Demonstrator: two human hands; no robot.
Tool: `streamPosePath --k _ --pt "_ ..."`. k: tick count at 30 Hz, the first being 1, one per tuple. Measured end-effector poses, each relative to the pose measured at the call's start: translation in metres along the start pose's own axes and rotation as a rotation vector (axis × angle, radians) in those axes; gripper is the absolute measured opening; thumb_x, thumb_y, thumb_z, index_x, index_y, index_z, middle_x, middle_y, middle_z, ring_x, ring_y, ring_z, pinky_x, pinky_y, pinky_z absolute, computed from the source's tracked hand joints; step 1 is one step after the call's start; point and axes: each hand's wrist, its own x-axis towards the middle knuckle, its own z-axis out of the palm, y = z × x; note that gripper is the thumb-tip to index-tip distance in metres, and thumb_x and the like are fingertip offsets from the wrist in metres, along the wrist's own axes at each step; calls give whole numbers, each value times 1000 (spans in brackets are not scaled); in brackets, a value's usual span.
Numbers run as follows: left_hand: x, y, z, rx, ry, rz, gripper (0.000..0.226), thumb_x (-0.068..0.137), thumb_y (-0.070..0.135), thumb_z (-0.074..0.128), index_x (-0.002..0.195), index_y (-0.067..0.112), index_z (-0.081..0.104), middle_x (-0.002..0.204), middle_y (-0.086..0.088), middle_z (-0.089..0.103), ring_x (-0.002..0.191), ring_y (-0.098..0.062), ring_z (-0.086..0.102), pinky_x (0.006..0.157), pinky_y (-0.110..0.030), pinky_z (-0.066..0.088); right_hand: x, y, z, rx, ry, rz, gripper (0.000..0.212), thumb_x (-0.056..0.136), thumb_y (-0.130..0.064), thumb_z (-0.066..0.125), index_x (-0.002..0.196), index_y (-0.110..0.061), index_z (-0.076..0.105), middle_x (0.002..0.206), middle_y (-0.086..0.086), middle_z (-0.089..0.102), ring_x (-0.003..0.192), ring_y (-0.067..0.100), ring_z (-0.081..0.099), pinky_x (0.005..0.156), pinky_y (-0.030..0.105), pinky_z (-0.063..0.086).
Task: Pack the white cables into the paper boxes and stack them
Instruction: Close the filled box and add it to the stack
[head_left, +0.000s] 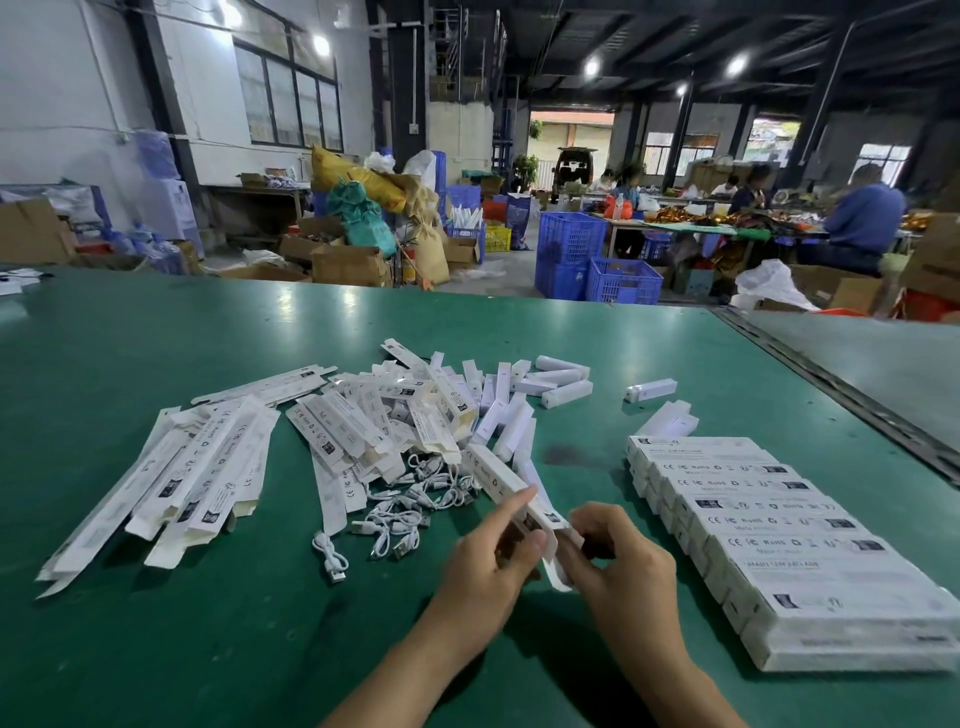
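Note:
A long white paper box is held between both hands over the green table. My left hand grips its near end with the index finger laid along the side. My right hand pinches the flap at the same open end. A heap of small coiled white cables lies just left of the box. Flat, unfolded boxes spread out to the left. A row of packed boxes is stacked on the right.
Small white cylindrical pieces and one apart lie behind the heap. A metal rail marks the table's right edge. Blue crates, cartons and seated people fill the workshop beyond.

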Motion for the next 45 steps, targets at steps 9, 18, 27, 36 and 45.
streamPosePath --k 9,18,27,36,45 --pt "-1 8 -4 -115 117 55 41 76 61 65 115 52 58 91 3 74 81 -11 69 73 -23 54 -1 -10 -7 124 -100 -130 16 80 -8 66 90 -21 69 96 -15 73 87 8 71 76 30 57" --pt "0 8 -6 -167 123 71 29 80 51 65 108 46 61 85 -1 77 78 -16 73 66 -24 55 1 -10 -7 6 -191 -280 18 85 -19 71 102 -20 74 123 -12 65 111 -2 62 93 16 49" --pt "-1 8 -6 -198 69 25 27 88 57 57 112 44 62 89 -5 75 74 -28 74 71 -36 59 4 -7 -4 -57 -30 -334 23 83 -16 75 104 -20 66 96 -13 67 81 -5 63 75 11 50" --pt "1 8 -6 -193 116 46 27 85 55 58 109 44 66 86 3 74 75 -26 75 71 -32 58 5 -5 -3 -62 -39 -391 6 84 -9 69 88 -7 73 99 -3 68 85 0 66 74 22 55" --pt "-4 10 -9 12 50 120 40 77 63 66 112 44 65 78 8 75 81 -10 73 75 -23 55 2 -2 -4 35 -42 -192 15 77 -8 79 88 -12 70 82 -11 71 74 5 69 68 27 57"
